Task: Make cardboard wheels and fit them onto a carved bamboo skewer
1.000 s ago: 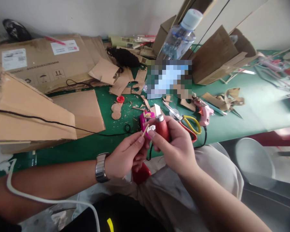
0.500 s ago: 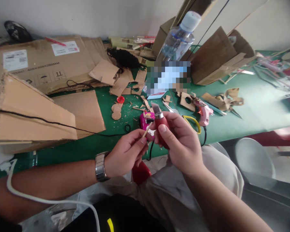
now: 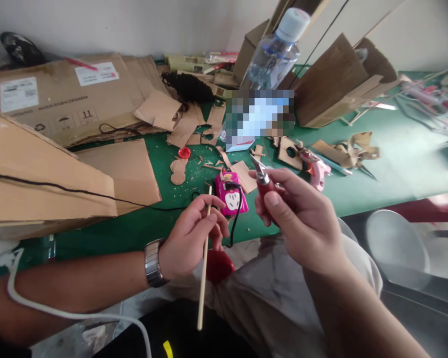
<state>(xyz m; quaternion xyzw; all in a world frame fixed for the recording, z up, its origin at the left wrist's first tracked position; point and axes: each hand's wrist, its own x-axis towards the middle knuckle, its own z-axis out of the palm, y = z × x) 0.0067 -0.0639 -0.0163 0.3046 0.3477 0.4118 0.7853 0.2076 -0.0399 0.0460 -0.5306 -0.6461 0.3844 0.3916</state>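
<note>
My left hand [image 3: 188,236], with a metal watch on its wrist, pinches a thin wooden stick [image 3: 203,268] that now hangs nearly upright, its long end pointing down over my lap. My right hand [image 3: 300,219] is closed round a red-handled knife [image 3: 264,183] whose short metal blade points up and to the left. The two hands are apart, above the front edge of the green table [image 3: 377,174]. Just beyond them lies a pink power socket [image 3: 229,196] with a black cord.
Large cardboard sheets [image 3: 59,164] fill the table's left side. Cardboard scraps, a red bottle cap [image 3: 184,152], a pink glue gun [image 3: 316,169] and a plastic water bottle [image 3: 271,54] sit further back. A white round stool [image 3: 395,246] stands at the right.
The stick's tip was against the knife blade; now my left hand has turned the stick upright and drawn it away, while my right hand has moved the knife right and up.
</note>
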